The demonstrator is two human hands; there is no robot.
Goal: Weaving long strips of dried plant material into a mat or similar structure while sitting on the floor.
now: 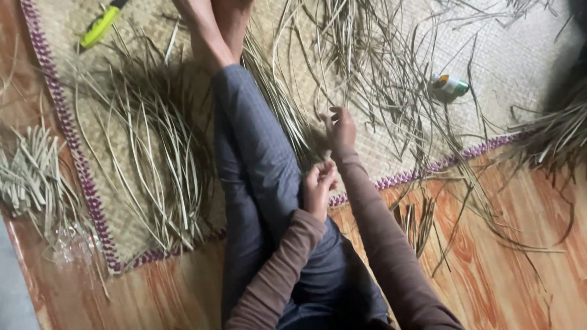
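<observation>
From my remote seat I see the person sitting on the wooden floor point(501, 263), legs stretched over a woven mat point(526, 55) with a purple-stitched border. The right hand point(340, 128) reaches forward to the bundle of dried grass strips point(293, 125) that lies on the mat beside the right leg, near the mat's near edge; its fingers are partly curled, loose, closed on nothing that I can make out. The left hand point(319, 186) sits just behind it against the thigh, fingers pinched together, possibly on a thin strip, but the blur keeps me from telling.

I judge these strips to be very light, dry, springy along their length and easy to crease or split if bent sharply. They look smooth and would slide in a loose grip, so a pinch near one end, with the rest trailing, seems the sound hold.

More strips fan out on the mat's left side point(153, 165). A yellow-green utility knife point(99, 26) lies at the far left corner, and a small green-capped bottle point(449, 85) towards the far right.
</observation>
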